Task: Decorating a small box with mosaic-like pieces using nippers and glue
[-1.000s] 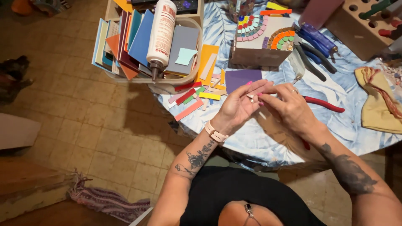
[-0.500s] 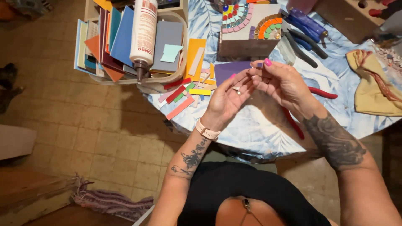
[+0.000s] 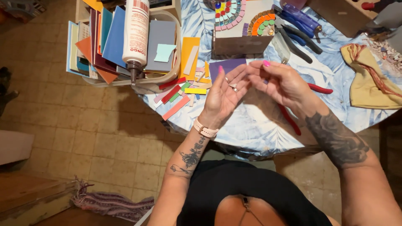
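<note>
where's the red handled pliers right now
In the head view the red-handled pliers lie on the table, right of centre, mostly hidden under the right hand.

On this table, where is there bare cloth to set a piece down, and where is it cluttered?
Bare tablecloth lies at the near edge, under the left hand and right hand, and between the red-handled pliers and the yellow rag. It is crowded around the coloured strips, the basket and the mosaic box.

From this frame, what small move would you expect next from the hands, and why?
Probably carrying the small piece to the mosaic box. The left hand lies palm-up with a tiny fragment on its fingers, the right hand closes in on it, and the box top has bare patches beside its coloured tiles.
</note>
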